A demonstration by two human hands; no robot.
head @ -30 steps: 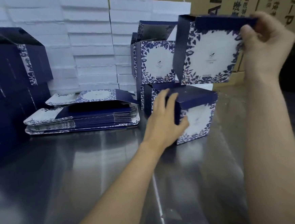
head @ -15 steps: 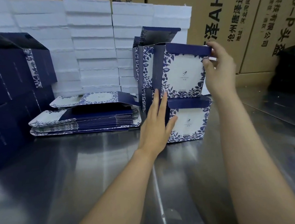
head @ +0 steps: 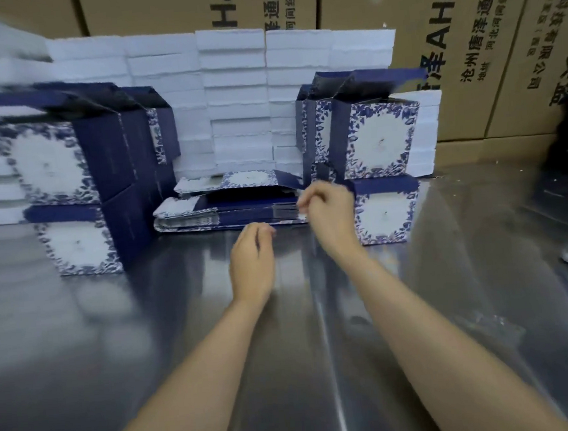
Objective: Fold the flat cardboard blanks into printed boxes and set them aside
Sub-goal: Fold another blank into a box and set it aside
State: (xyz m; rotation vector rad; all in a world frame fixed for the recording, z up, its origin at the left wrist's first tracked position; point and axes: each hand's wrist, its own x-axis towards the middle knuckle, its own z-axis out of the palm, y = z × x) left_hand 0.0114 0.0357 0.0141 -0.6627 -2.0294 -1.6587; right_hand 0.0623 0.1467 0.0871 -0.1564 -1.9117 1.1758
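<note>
Both hands over steel desk (head: 82, 350), in front of blank stack (head: 228, 216). Left hand (head: 252, 262) loosely curled, holding nothing, just short of stack's front edge. Right hand (head: 330, 211) at stack's right end, fingers curled; grip on blank unclear through blur. Folded boxes stacked two high right (head: 379, 173) and left (head: 63, 195) of blanks. White slabs (head: 235, 93) and brown cartons (head: 466, 48) behind.

A packing workshop or warehouse: big brown shipping cartons (head: 379, 20) printed with Chinese text line the wall behind stacked white foam pads (head: 235, 93), folded printed boxes (head: 377, 140) and a steel worktable (head: 320, 348).
</note>
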